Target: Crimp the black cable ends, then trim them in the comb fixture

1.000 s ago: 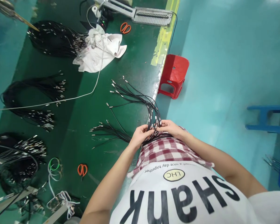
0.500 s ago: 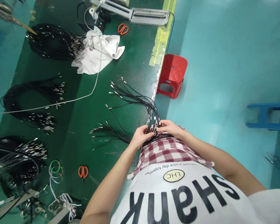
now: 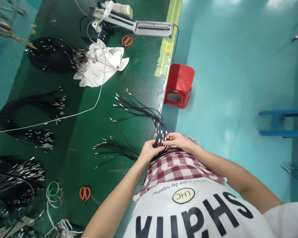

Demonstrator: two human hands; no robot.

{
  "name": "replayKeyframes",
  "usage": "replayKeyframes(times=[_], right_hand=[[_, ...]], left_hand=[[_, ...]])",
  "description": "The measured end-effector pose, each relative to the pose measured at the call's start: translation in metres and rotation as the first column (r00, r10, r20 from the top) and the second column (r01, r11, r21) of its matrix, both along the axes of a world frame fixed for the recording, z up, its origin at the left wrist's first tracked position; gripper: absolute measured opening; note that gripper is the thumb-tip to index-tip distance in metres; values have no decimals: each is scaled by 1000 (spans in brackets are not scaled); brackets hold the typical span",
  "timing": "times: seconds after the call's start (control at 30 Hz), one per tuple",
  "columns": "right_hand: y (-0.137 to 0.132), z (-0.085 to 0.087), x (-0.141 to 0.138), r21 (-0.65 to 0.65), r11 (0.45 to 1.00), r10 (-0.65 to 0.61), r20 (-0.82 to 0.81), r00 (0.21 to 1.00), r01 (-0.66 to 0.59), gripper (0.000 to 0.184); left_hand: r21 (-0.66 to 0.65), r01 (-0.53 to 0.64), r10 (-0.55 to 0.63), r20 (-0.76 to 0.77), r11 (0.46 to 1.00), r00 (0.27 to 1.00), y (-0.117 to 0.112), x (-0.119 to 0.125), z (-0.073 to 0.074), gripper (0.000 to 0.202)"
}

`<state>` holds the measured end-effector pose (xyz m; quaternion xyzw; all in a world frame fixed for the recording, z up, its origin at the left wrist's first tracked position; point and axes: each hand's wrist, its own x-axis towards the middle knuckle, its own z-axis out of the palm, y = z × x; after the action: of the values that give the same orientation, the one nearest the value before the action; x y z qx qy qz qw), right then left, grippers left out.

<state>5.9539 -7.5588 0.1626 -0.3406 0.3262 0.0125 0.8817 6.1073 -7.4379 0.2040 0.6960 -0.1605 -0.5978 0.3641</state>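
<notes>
A bundle of thin black cables (image 3: 150,114) curves over the near table edge in front of my body, its metal-tipped ends fanned out on the green table top. Small white and silver bands dot the bend of the bundle. My left hand (image 3: 150,150) is closed around the cables at the bend, thumb on top. From the other side my right hand (image 3: 176,139) pinches the same bundle near the bands, fingertips close to the left thumb. The fingers partly hide the lower part of the bend.
More black cable bundles (image 3: 52,54) lie along the table's far side, one beside a white cloth (image 3: 99,66). Two orange-handled scissors (image 3: 127,41) (image 3: 84,193) rest on the table. A red stool (image 3: 180,84) stands against the edge; a blue stool (image 3: 283,123) is farther right.
The whole view has shifted slightly, so the table things sit lower and a little left. Both hands stay on the cable bundle; the right fingers have moved slightly along it.
</notes>
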Motion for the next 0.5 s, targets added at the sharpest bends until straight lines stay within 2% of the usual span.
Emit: replayKeyframes(times=[0.27, 0.5], right_hand=[[-6, 3, -4, 5, 1000, -14, 39, 999, 14, 41], [-9, -8, -7, 4, 1000, -20, 35, 999, 20, 43]], left_hand=[[-18, -18, 18, -2, 1000, 1000, 0, -4, -6, 33], [-6, -14, 14, -32, 1000, 999, -5, -9, -2, 39]])
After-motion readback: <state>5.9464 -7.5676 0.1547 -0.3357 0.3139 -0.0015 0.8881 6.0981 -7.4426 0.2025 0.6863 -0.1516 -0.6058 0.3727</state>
